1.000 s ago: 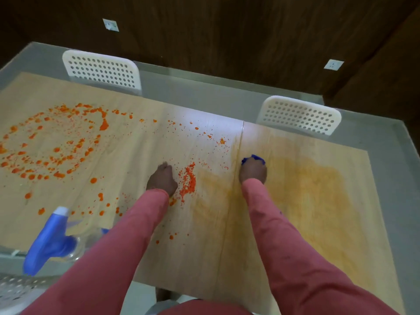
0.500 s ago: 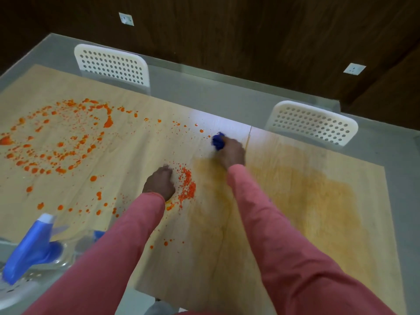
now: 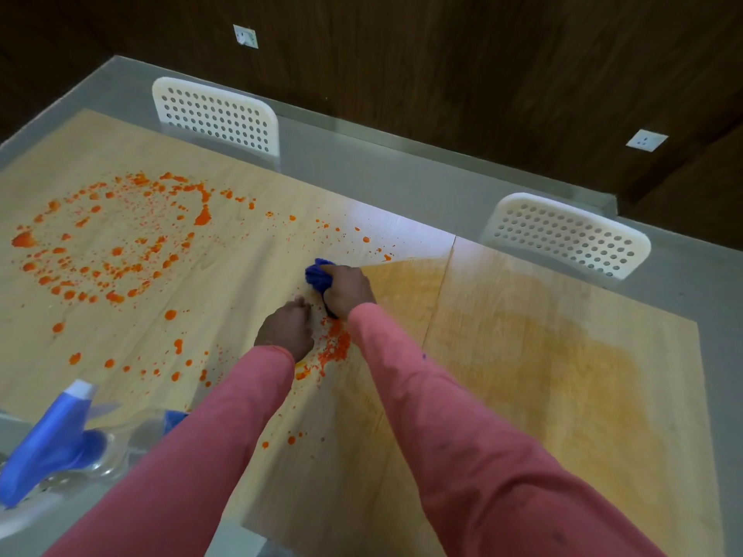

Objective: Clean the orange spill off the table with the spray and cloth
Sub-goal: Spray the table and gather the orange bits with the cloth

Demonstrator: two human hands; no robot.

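While you lean over the table (image 3: 603, 456), the nearest thing to you is the spray (image 3: 48, 440), lying at about eight o'clock on the near left edge, its blue trigger head pointing up and away and its clear body blurred beside your left sleeve (image 3: 193, 456). Both sleeves are pink and run up from the bottom of the view toward the middle of the table. Just past them, at about eleven o'clock from your left cuff, a few orange drops sit on the wood, and a thicker orange patch (image 3: 335, 347) lies between your two wrists. Your left hand (image 3: 286, 330) rests on the table with its fingers curled under and nothing visible in it, touching the near edge of that patch. Your right hand (image 3: 349, 289) is just beyond, at one o'clock from the left, close to it, fingers closed around the bunched blue cloth (image 3: 317, 275), which pokes out at the hand's ten o'clock side and presses on the wood. At three o'clock the wood carries a wide pale orange smear (image 3: 542, 355). At ten o'clock, well apart from your hands, the spill (image 3: 112, 243) spreads as a ring of orange blobs and specks. Farthest off, two white perforated chairs (image 3: 217, 114) stand at eleven and one o'clock.
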